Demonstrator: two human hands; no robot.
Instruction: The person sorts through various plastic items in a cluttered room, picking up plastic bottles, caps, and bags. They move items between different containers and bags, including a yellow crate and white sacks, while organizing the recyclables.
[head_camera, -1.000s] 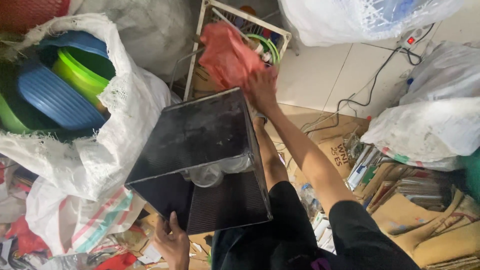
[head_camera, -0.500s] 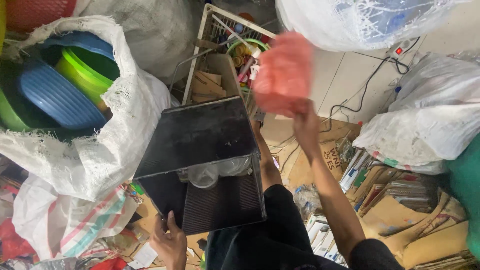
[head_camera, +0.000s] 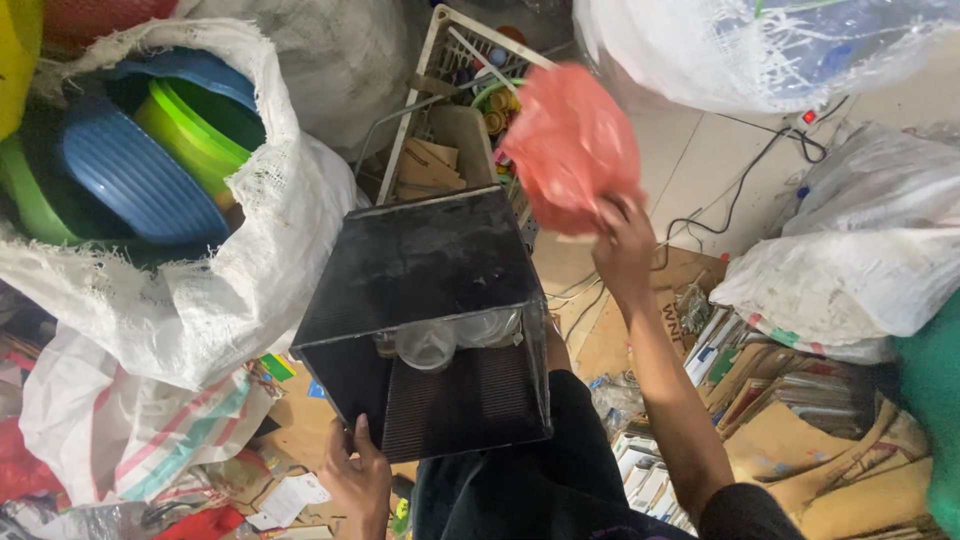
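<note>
My left hand (head_camera: 357, 478) grips the lower left corner of a dark, open-fronted box (head_camera: 425, 320) that rests on my lap. Clear plastic cups (head_camera: 452, 338) lie inside it. My right hand (head_camera: 622, 243) is raised beyond the box's right side and clutches a crumpled red plastic bag (head_camera: 570, 145), which is blurred. The bag hangs in the air in front of a white wire crate (head_camera: 465, 70).
A big white woven sack (head_camera: 225, 300) at left holds blue and green plastic basins (head_camera: 150, 160). White and clear bags (head_camera: 860, 250) lie at right, over cardboard and stacked papers (head_camera: 790, 420). A black cable (head_camera: 740, 190) crosses the tiled floor.
My right hand pulled the red bag up out of the wire crate and swung it rightward and higher. The box shifted slightly; my left hand stayed on its corner.
</note>
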